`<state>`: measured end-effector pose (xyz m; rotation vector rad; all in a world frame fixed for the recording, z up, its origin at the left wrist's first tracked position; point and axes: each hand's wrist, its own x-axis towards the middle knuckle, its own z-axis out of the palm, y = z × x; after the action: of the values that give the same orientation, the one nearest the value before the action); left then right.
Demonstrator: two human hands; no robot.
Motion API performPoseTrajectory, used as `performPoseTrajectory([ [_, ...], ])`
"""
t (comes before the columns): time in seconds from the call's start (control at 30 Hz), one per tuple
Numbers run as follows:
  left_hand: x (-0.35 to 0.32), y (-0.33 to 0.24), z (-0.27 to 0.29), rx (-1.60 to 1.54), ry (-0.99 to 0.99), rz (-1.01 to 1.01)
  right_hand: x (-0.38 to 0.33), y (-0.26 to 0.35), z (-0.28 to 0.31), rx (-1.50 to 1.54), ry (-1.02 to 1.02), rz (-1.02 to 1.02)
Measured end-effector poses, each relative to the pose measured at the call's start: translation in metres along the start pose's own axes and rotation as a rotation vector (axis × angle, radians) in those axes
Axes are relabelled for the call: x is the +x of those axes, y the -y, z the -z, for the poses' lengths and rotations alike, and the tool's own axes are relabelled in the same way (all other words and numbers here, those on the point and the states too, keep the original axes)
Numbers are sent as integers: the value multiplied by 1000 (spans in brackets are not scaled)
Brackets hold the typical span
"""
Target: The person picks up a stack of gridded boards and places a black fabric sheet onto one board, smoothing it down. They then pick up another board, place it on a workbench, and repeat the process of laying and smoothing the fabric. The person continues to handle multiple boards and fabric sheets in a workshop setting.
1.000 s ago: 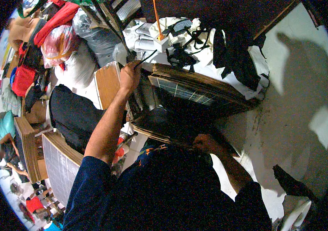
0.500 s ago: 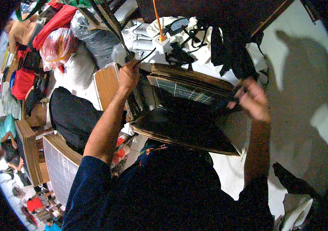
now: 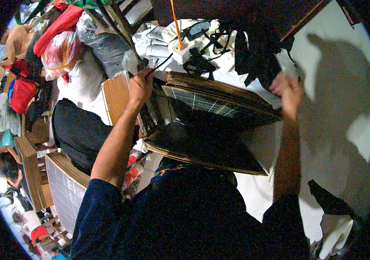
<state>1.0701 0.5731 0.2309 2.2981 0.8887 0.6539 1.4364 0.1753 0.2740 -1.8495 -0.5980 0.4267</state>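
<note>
My left hand (image 3: 140,90) is closed on a thin black strap (image 3: 164,62), whose end sticks out up and to the right past the fingers. To the right, my right hand (image 3: 287,90) is raised by the far right corner of a thick stack of boards (image 3: 219,105). Motion smears its fingers, so I cannot make out what they hold. The stack's dark face carries pale grid lines. Nearer to me lies another dark board (image 3: 206,147) in shadow. Black fabric (image 3: 254,54) hangs close above my right hand.
White cloth pieces and black straps (image 3: 211,39) lie beyond the boards, around a white box with an orange cord (image 3: 175,21). Filled plastic bags (image 3: 61,54), a black cloth-covered chair back (image 3: 78,134) and gridded boards (image 3: 65,190) stand left. Another person (image 3: 7,167) works far left.
My right hand has moved up and away from me, from beside the stack's right end to beyond its corner. My left hand keeps its grip on the strap, nearly still.
</note>
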Motion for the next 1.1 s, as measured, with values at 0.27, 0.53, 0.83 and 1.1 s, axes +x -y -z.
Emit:
performPoseTrajectory([
  [0.27,7,22,-5,40,0,-1,-96,-163,-147,1267,-255,-871],
  [0.53,8,14,-9,34,9,20,-83,-170,-167,1591,-169,-656],
  [0.83,4,8,-3,-24,21,64,-136,-102,-167,-146,-416,-230],
  [1.1,4,-8,6,31,17,83,-133,-73,-151,-1051,-58,380],
])
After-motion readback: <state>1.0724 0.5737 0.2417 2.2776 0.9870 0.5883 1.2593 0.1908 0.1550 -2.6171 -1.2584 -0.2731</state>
